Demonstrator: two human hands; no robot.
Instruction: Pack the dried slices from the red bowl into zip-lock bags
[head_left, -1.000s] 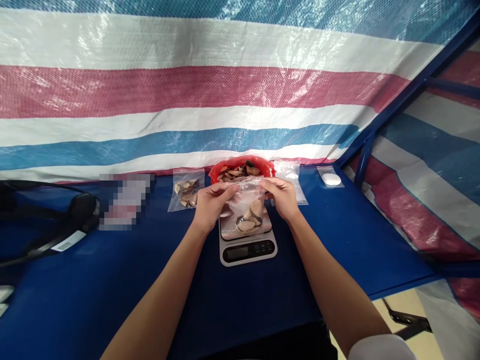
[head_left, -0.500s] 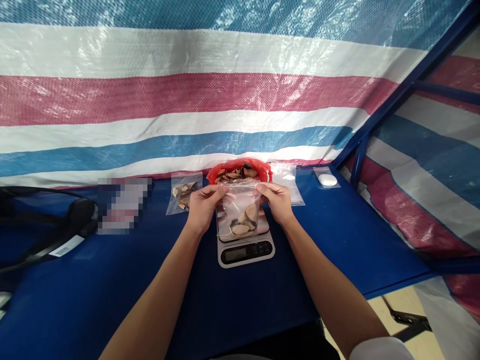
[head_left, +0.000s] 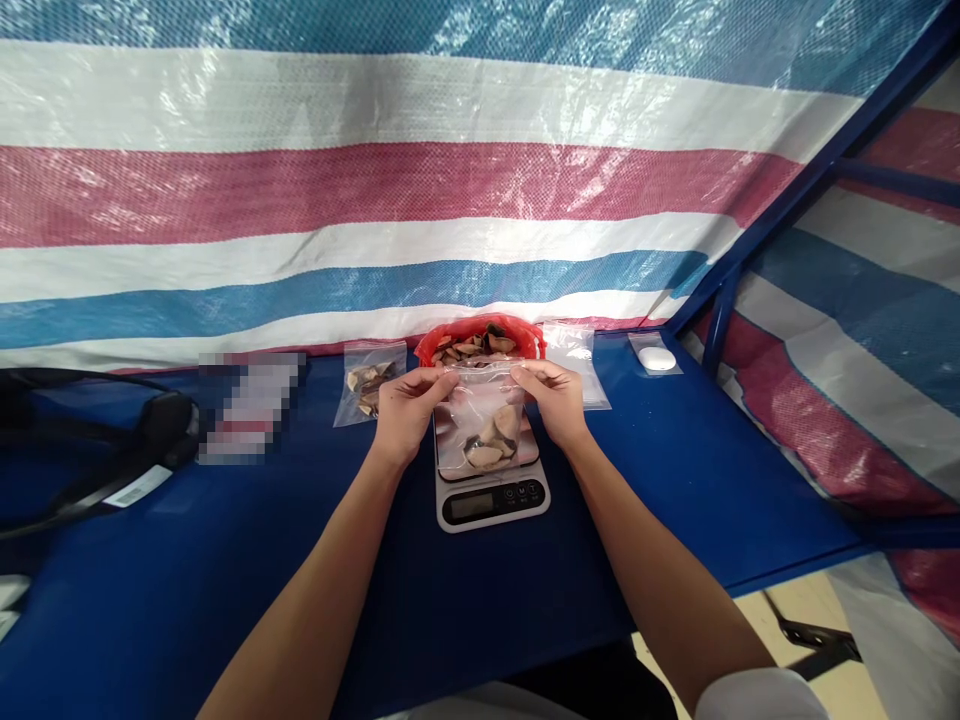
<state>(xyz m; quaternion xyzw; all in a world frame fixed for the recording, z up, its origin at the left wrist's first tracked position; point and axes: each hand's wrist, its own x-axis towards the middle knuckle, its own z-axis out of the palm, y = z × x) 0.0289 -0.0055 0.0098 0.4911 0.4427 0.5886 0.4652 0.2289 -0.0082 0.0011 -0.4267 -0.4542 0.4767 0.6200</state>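
A clear zip bag with several pale and dark dried slices in its bottom hangs between my hands. My left hand pinches its top left corner, and my right hand pinches the top right. Under the bag is a white kitchen scale with a dark display and buttons; I cannot tell whether the bag touches its plate. Just behind, a red plastic bag holds many more brownish slices, its front partly hidden by the zip bag.
Left of my hands lies another filled zip bag. Flat clear bags lie to the right, then a white case on a small bag. Black strapped gear and a blurred-out item are at left. Striped sheeting backs the blue table.
Both hands keep their pinch on the zip bag's top edge. The bag and its slices have shifted very slightly; the view has moved a little.
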